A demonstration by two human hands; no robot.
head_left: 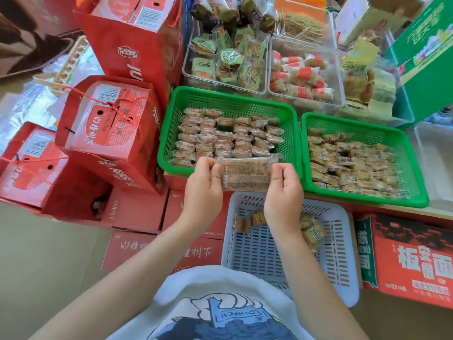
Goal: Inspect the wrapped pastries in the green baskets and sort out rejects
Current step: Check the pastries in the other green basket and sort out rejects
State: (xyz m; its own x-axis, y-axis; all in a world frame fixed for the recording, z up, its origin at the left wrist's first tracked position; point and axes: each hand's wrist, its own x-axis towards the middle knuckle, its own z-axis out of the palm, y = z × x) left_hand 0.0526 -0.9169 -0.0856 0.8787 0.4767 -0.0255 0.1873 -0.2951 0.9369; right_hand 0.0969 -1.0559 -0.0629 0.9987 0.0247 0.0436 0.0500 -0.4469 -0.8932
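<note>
A wrapped pastry [246, 174] in clear film is held up between both hands, just in front of the left green basket [171, 123]. My left hand [203, 187] pinches its left end and my right hand [284, 192] pinches its right end. The left green basket holds several rows of wrapped pastries [225, 136]. The right green basket [414, 168] is also filled with wrapped pastries [348, 163]. Below my hands stands a pale blue basket [343, 253] with a few wrapped pastries [247, 220] lying in it.
Red gift boxes [105, 123] are stacked to the left and below. Clear bins of other packaged snacks [228, 60] stand behind the green baskets. A green carton [426, 55] is at the far right, and a red noodle carton [411, 258] at the lower right.
</note>
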